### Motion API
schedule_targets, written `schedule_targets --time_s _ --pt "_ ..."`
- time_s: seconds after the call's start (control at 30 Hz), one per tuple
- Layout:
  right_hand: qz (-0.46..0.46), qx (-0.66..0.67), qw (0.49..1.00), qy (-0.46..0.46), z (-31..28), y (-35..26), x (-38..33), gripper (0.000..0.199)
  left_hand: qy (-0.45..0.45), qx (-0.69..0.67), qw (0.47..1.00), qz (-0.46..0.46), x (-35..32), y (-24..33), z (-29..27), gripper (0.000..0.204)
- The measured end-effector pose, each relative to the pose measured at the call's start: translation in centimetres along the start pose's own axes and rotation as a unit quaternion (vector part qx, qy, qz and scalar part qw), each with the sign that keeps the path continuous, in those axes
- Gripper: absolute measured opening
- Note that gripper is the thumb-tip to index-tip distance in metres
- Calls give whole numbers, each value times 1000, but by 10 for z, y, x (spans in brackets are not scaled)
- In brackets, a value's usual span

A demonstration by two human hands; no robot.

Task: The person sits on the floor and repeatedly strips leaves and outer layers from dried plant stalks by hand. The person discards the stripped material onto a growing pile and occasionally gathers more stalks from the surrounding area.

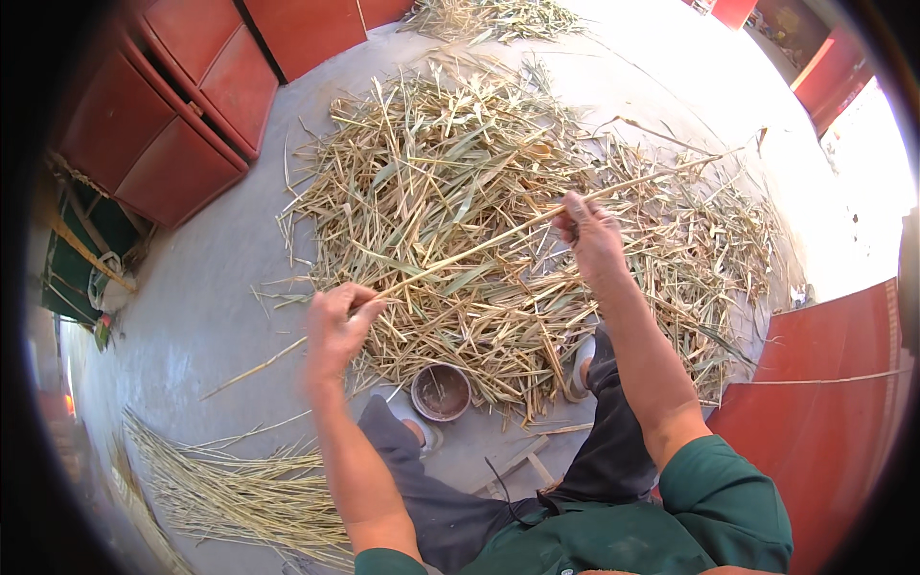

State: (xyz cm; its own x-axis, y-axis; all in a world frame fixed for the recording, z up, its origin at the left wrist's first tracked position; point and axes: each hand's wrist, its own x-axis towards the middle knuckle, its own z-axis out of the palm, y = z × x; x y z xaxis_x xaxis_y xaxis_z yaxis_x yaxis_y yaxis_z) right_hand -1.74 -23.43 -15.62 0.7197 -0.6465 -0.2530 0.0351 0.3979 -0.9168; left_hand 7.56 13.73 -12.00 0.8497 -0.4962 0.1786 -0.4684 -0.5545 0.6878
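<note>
1. One long pale reed stalk (479, 247) spans both my hands, held slanting above the heap of dry husks and leaves (498, 220) on the concrete floor (211, 316).
2. Left hand (337, 331): fingers clenched on the lower end. Right hand (589, 230): fingers pinched round the stalk further up.
3. Judgement: keep the stalk taut and strip along its length, away from the body.
4. Small round bowl (441, 391) between my feet; a bundle of cleaned stalks (240, 489) lies to my left.
5. Red cabinets (182, 105) at upper left; no labels or signs legible.
</note>
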Motion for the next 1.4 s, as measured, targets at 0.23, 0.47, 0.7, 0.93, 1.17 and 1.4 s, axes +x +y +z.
schedule_targets --time_s 0.23,0.47,0.7,0.93,1.17,1.4 --pt "74 0 994 -82 36 22 -34 24 28 -31 997 72 11 39 49 16" --pt "-2 58 995 85 -32 -32 31 20 -11 -129 990 -57 -5 5 8 20" --pt "58 76 987 -128 29 -9 -23 23 -51 -144 985 -83 -6 13 9 20" --pt "84 49 992 -76 37 22 -19 18 8 -61 998 -10 -3 20 22 18" --pt "-1 44 998 46 -23 -24 26 20 -23 -103 990 -94 -18 -5 -30 16" --pt "54 37 998 -19 15 16 -9 20 -15 -55 998 -1 -2 23 18 16"
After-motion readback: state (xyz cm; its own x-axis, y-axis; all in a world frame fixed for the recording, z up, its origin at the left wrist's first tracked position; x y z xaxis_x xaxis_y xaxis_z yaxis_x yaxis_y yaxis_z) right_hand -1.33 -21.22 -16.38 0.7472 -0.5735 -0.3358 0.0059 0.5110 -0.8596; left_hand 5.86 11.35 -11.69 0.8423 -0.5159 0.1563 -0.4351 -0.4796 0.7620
